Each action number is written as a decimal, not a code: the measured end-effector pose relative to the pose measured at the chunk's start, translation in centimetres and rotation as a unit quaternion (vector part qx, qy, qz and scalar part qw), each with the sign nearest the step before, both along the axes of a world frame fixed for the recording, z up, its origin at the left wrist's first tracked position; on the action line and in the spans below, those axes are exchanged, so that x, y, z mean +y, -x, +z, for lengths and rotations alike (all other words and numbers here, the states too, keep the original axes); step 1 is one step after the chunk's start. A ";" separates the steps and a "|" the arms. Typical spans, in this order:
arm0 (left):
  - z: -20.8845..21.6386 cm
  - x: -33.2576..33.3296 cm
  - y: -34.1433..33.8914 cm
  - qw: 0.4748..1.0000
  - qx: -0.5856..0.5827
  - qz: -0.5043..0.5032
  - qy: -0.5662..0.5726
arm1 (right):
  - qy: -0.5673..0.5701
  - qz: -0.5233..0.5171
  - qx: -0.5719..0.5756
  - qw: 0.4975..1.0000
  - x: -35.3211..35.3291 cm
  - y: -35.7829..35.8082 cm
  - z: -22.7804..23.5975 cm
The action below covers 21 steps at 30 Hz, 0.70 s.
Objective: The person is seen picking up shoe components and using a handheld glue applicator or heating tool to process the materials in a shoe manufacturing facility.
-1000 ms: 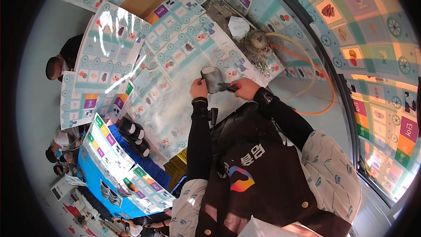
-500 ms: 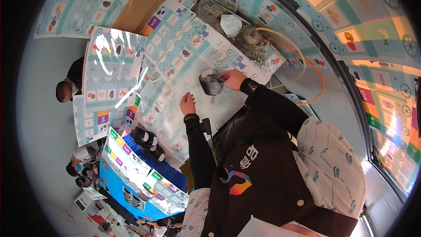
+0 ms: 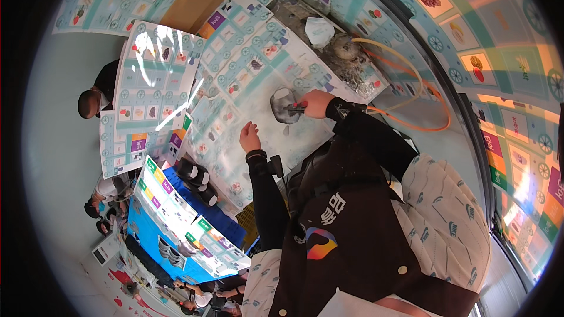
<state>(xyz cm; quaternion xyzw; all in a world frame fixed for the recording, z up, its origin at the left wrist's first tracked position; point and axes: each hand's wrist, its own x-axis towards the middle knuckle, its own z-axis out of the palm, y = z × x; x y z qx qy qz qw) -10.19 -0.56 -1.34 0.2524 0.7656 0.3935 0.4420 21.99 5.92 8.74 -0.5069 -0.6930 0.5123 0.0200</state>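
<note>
My right hand (image 3: 319, 104) grips a slim grey hand tool (image 3: 298, 108); an orange hose (image 3: 405, 125) runs up behind that wrist. The tool's front end meets a rounded grey-and-white piece (image 3: 284, 104) whose kind I cannot make out. This piece is over the patterned sheet that covers the table (image 3: 264, 123), on a whitish, dusty patch. To its left, my left hand (image 3: 249, 137) hovers with loosely bent fingers and nothing visible in them. A dark strap with a small black box circles the left wrist.
A crumpled white cup-like piece (image 3: 319, 31) and a round, dust-caked object (image 3: 345, 47) stand at the grimy back edge. Tall patterned boards (image 3: 154, 82) stand on the left, with a person (image 3: 91, 103) behind. Dark shoe-like items (image 3: 197, 181) lie on a blue surface nearer me.
My right hand has shifted slightly and the grey-and-white piece looks turned. The orange hose now reaches my right wrist. The whole view has tilted a little; my left hand stays nearly in place.
</note>
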 end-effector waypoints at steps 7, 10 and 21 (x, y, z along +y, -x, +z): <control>-0.3 2.4 -3.6 0.979 0.191 0.063 -0.036 | -0.071 0.007 0.013 0.997 -0.9 -0.9 -0.6; 1.6 4.0 -8.1 0.972 0.215 0.093 -0.027 | -0.051 0.071 -0.008 0.996 -1.6 -4.3 -1.6; 3.7 6.5 -18.1 0.808 0.500 -0.168 0.262 | -0.116 -0.099 -0.123 0.981 -4.6 -7.8 -3.2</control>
